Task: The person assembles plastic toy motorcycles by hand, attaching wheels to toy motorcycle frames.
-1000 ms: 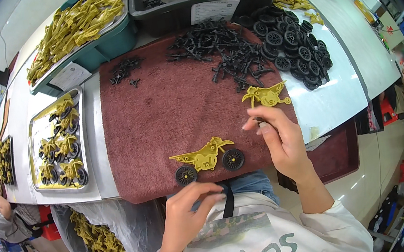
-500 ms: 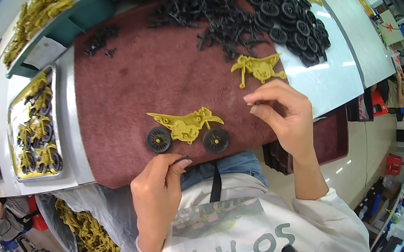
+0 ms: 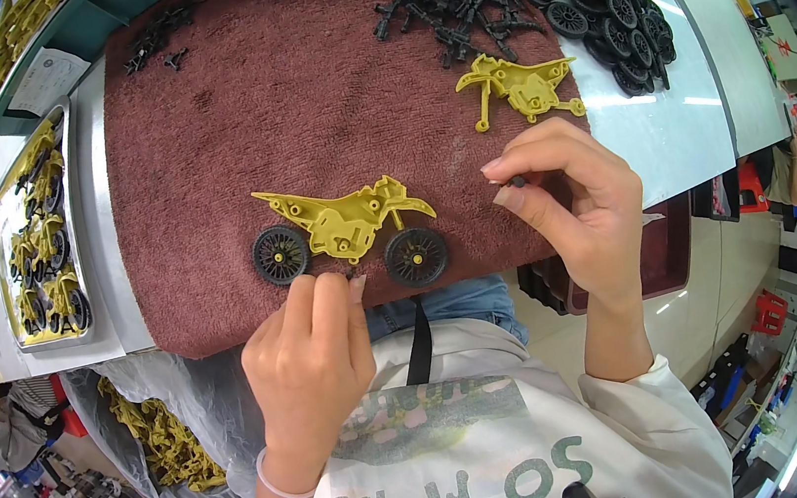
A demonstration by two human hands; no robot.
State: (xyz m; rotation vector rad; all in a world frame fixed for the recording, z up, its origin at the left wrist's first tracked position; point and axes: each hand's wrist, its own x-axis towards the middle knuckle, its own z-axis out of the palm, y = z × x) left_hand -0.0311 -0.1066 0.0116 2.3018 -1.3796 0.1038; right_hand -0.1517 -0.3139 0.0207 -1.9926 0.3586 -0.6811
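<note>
A yellow toy motorcycle half [image 3: 344, 228] lies on the maroon towel, hollow side up, with a black spoked rear wheel [image 3: 280, 255] at its left and a front wheel [image 3: 417, 258] at its right. My left hand [image 3: 308, 360] is closed at the body's lower edge between the wheels, pinching a small black part mostly hidden by the fingertips. Off to the right, my right hand [image 3: 580, 207] is raised above the towel with a small black part [image 3: 516, 181] between thumb and forefinger. Just beyond it rests a second yellow motorcycle half [image 3: 530, 89] without wheels.
Loose black parts [image 3: 458, 3] are heaped at the far side, beside a pile of black wheels [image 3: 603, 10]. At left stands a tray [image 3: 7, 257] of assembled yellow motorcycles, behind it a green bin [image 3: 61, 51]. A plastic-lined container [image 3: 222, 390] of yellow parts is below the table edge.
My left hand has brought its small black part up to the motorcycle half's lower edge. My right hand keeps its pinch. The whole view has shifted a little.
</note>
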